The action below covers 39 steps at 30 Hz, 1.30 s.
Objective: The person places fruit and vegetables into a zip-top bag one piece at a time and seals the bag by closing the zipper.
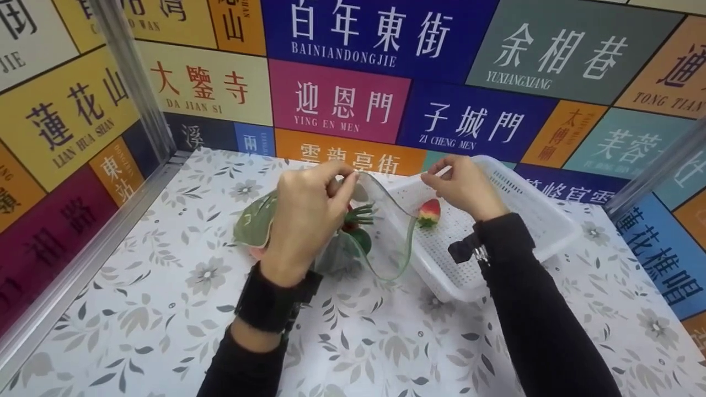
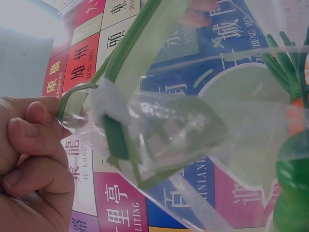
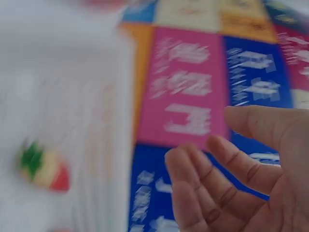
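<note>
My left hand (image 1: 309, 218) pinches the top edge of a clear bag with a green zip rim (image 1: 411, 242). In the left wrist view the bag (image 2: 169, 130) hangs from the fingertips, with a white slider (image 2: 110, 99) close by. A green pepper (image 2: 292, 179) and an orange piece with green stalks (image 2: 282, 67) show at the right; I cannot tell whether they lie inside the bag. Above a white basket (image 1: 551, 226) my right hand (image 1: 466, 184) holds nothing, its fingers loosely bent. A toy strawberry (image 1: 429, 213) rests in that basket, below the right fingertips.
Left of the left hand, a green leaf-patterned part (image 1: 255, 223) lies on the table, partly hidden by the wrist. A floral cloth (image 1: 386, 347) covers the table. Coloured sign panels (image 1: 339, 99) stand behind and at both sides, with metal posts (image 1: 138, 82) at the corners.
</note>
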Each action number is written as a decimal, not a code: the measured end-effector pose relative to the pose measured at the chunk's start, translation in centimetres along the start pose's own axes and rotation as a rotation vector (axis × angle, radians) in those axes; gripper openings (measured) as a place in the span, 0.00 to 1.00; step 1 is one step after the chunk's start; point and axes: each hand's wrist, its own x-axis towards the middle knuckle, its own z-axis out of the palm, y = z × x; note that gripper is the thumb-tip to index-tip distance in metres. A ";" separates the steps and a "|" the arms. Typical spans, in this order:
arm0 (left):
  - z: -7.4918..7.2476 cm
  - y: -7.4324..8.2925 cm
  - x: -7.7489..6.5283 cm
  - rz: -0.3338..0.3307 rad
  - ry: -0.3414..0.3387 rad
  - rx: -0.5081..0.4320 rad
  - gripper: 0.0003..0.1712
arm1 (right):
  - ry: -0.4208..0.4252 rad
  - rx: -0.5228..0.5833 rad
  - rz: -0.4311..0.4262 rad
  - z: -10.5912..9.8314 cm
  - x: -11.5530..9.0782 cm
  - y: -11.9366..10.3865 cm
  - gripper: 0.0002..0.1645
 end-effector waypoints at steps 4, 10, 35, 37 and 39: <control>0.1 -0.1 -0.1 -0.001 -0.004 0.004 0.08 | -0.038 -0.218 0.100 1.6 1.8 2.5 0.19; 0.1 0.0 -0.2 -0.002 -0.011 -0.008 0.08 | -0.097 -0.267 0.182 3.1 2.4 4.2 0.19; -0.1 0.0 0.0 0.016 -0.013 0.012 0.08 | -0.258 -0.292 0.213 5.5 3.2 5.0 0.26; -0.1 0.0 0.0 0.016 -0.012 0.009 0.08 | -0.262 -0.283 0.217 5.5 3.4 5.6 0.27; -0.2 0.1 0.0 0.013 -0.014 0.008 0.08 | -0.256 -0.274 0.217 5.3 3.4 5.9 0.28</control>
